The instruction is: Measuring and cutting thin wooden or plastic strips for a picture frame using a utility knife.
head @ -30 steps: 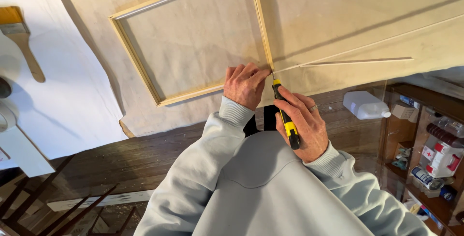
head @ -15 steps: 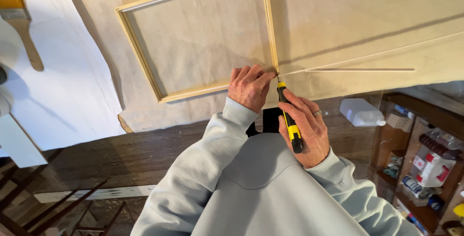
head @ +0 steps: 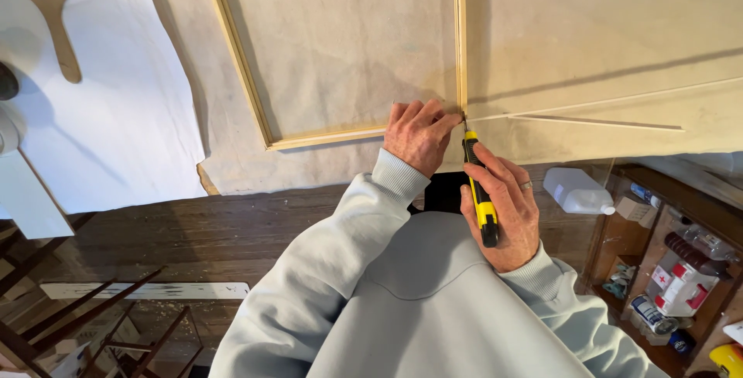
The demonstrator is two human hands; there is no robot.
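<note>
A light wooden frame (head: 248,76) lies on beige paper (head: 588,30) that covers the work surface. My left hand (head: 418,134) presses down on the frame's near right corner, fingers curled over the wood. My right hand (head: 503,208) grips a yellow and black utility knife (head: 480,192), with its tip at that same corner, just right of my left fingers. A long thin sliver of cut paper (head: 596,121) stretches to the right from the corner.
A paintbrush (head: 50,14) rests on a white sheet (head: 116,115) at the left. A white plastic bottle (head: 576,191) and shelves of cans and boxes (head: 681,277) stand at the lower right. Dark wooden floor (head: 193,231) and chair parts (head: 85,324) are below left.
The view has shifted slightly, so the frame and hands sit a little more to the right. Both hands keep their grip at the frame's corner.
</note>
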